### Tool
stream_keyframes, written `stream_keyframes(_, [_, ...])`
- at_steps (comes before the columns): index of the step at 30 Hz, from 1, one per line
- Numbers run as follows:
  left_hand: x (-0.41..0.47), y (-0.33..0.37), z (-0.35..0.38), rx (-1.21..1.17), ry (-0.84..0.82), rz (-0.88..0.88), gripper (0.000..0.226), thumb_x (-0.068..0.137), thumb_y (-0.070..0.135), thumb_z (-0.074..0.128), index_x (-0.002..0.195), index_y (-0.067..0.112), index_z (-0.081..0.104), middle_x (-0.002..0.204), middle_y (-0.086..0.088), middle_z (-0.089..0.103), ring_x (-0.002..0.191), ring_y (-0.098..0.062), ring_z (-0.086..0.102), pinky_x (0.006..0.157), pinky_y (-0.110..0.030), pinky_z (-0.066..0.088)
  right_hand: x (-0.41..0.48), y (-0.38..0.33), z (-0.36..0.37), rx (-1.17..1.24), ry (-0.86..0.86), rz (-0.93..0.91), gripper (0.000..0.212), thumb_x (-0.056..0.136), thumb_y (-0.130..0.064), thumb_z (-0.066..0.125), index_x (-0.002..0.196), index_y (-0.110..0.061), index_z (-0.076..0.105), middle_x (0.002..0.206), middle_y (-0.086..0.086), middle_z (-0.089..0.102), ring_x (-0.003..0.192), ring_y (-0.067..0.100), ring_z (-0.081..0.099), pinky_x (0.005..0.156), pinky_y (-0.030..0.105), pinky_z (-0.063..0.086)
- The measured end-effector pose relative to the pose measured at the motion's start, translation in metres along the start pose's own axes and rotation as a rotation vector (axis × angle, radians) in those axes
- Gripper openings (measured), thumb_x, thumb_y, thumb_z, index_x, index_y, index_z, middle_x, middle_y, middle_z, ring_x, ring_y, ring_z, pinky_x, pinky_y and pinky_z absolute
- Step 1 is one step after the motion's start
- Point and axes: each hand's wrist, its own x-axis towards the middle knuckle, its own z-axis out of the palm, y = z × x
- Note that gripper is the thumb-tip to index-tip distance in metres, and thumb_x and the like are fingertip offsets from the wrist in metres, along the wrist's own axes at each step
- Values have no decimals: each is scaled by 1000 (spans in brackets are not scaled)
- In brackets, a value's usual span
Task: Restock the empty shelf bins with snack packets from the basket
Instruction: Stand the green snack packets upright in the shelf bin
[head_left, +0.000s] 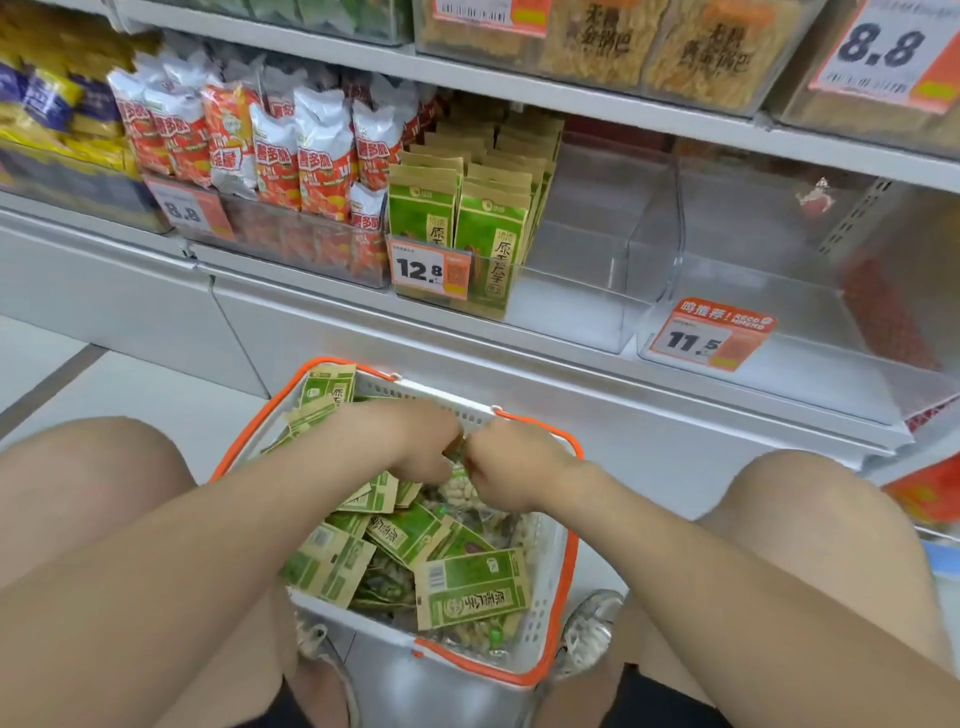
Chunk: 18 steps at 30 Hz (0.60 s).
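Pinching one snack packet, left hand and right hand meet over the basket.

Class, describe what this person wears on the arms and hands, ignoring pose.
The left hand and right hand wear no gloves. No sleeve, watch or bracelet shows on either arm as far up as the view reaches.

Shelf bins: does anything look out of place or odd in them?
One small red-and-white item sits alone near the back of the clear bin with the 11.5 tag, like a stray leftover. It is too small to identify.
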Motion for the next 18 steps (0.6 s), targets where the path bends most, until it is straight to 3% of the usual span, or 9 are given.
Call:
stream_keyframes(2, [2,8,9,74,-100,23,36,97,44,58,122,20,66,119,-4,69,105,-29,68,88,-44,59,-1,-3,29,-46,-183,-70,17,91,-10,56,75,-15,52,76,3,52,71,31,58,53,31,43])
stream_keyframes(5, [7,21,13,114,-118,52,25,101,35,56,112,14,66,113,-6,70,102,-29,69,75,-38,55,-3,-8,67,-125,-396,-122,18,95,-8,59,82,-13,47,86,3,51,78,29,56,66,41,57])
stream_keyframes(8, [11,32,5,83,-75,86,29,101,26,56,125,13,67,122,-7,70,109,-30,69,82,-39,54,-1,-8,96,-205,-411,-183,12,95,-17,66,101,-12,56,100,8,61,83,30,60,74,45,60])
stream_keyframes(12, [20,43,-6,66,-7,95,33,99,20,56,130,15,67,125,-8,68,108,-29,70,88,-43,58,-2,-3,126,-217,-400,-233,70,92,-39,74,144,-9,39,120,17,60,100,37,63,74,43,52])
stream_keyframes(14, [25,47,-7,81,1,114,33,100,17,56,131,15,67,126,-7,66,106,-26,68,90,-43,59,-4,-3,131,-215,-380,-219,70,92,-34,75,144,-10,35,122,18,59,104,39,62,82,48,55])
stream_keyframes(18, [32,50,-6,110,-16,115,35,98,9,55,130,17,67,129,-7,63,102,-27,72,79,-40,58,4,8,122,-34,-431,-144,46,92,-31,77,125,-13,51,109,11,64,88,30,61,76,45,57])
